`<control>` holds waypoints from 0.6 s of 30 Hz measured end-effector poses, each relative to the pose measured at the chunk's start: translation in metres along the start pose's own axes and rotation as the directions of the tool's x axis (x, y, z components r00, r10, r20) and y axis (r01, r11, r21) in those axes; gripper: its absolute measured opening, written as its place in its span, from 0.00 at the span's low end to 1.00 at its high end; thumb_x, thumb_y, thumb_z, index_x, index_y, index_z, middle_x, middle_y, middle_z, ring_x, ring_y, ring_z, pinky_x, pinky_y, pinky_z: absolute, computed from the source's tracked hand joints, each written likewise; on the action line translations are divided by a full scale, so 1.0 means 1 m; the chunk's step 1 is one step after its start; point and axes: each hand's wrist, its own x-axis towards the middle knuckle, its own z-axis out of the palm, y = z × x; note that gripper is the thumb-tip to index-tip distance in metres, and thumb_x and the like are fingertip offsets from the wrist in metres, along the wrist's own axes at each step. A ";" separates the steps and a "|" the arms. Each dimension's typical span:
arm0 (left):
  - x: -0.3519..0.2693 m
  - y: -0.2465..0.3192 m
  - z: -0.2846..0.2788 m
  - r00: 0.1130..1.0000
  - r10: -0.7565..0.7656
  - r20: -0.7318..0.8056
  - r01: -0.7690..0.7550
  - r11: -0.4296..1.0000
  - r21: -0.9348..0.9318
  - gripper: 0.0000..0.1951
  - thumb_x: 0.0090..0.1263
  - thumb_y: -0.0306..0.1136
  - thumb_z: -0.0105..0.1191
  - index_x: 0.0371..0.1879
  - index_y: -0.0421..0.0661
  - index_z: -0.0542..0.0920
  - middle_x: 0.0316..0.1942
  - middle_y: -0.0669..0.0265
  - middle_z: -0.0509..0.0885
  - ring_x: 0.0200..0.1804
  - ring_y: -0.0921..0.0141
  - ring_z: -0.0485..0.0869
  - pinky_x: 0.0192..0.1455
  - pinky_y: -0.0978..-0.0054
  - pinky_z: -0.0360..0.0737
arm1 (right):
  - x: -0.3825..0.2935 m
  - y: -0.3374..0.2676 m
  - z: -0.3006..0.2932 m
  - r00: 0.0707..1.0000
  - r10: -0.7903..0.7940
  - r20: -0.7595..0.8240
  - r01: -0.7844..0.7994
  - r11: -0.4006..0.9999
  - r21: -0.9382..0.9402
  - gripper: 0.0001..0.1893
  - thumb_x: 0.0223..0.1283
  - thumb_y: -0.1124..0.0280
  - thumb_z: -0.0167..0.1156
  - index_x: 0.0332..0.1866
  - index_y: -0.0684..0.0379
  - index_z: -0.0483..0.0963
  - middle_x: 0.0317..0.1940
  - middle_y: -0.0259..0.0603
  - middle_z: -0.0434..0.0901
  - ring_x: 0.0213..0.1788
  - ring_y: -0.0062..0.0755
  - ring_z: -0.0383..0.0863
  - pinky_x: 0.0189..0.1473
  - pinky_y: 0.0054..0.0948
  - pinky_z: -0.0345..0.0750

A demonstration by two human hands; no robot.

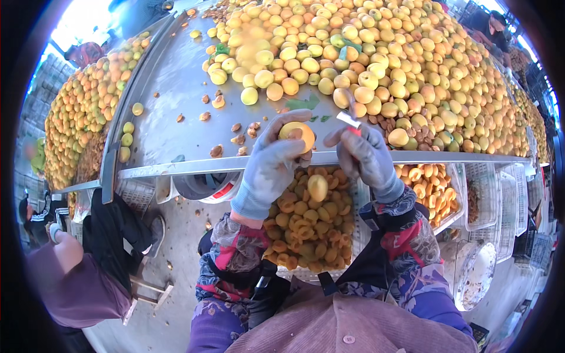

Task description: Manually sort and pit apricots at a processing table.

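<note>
My gloved left hand (276,152) holds a cut apricot (300,134) whose brown pit shows, above the near edge of a metal table (176,110). To its right, my gloved right hand (366,152) grips a small tool with a red handle and a pale metal end (348,120). The tool is apart from the fruit. Under both hands stands a crate full of halved apricots (309,229), with one pale whole-looking apricot (318,188) on top. A big heap of whole apricots (397,66) covers the table's far and right parts.
Loose pits (216,151) lie on the metal near my left hand. The table's raised rim (190,167) runs across in front of me. Right of the crate are another crate of halves (430,189), white baskets (483,198) and a bucket (476,276). A co-worker (84,282) sits at the left.
</note>
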 end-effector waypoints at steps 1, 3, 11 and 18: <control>-0.002 -0.002 0.002 0.999 0.025 0.030 -0.028 0.994 0.108 0.22 0.62 0.29 0.49 0.57 0.41 0.71 0.35 0.66 0.77 0.34 0.76 0.76 0.37 0.81 0.73 | 0.003 0.000 0.004 1.000 0.000 -0.007 0.000 1.000 0.000 0.15 0.67 0.60 0.50 0.42 0.63 0.75 0.12 0.28 0.67 0.13 0.15 0.63 0.17 0.18 0.59; -0.005 -0.005 0.004 0.997 0.040 0.065 -0.053 0.976 0.212 0.24 0.59 0.25 0.50 0.58 0.41 0.70 0.36 0.67 0.77 0.35 0.76 0.76 0.38 0.81 0.73 | 0.012 -0.001 0.017 0.927 -0.269 -0.262 0.319 0.933 0.170 0.16 0.69 0.58 0.46 0.34 0.61 0.70 0.09 0.27 0.60 0.09 0.18 0.55 0.15 0.19 0.57; -0.007 -0.016 0.016 0.992 -0.083 0.091 0.052 0.953 0.298 0.24 0.60 0.26 0.51 0.59 0.43 0.68 0.36 0.71 0.73 0.30 0.82 0.70 0.33 0.87 0.69 | 0.027 -0.018 0.027 0.793 -0.537 -0.288 0.609 0.718 0.338 0.19 0.72 0.54 0.43 0.35 0.61 0.69 0.07 0.21 0.49 0.09 0.16 0.48 0.15 0.22 0.54; -0.009 -0.013 0.015 0.988 -0.145 0.050 0.099 0.850 0.517 0.22 0.63 0.26 0.53 0.58 0.44 0.70 0.38 0.72 0.74 0.30 0.84 0.70 0.29 0.90 0.66 | 0.026 -0.020 0.025 0.752 -0.599 -0.275 0.659 0.684 0.313 0.25 0.71 0.49 0.39 0.37 0.63 0.69 0.06 0.22 0.50 0.08 0.16 0.48 0.14 0.22 0.54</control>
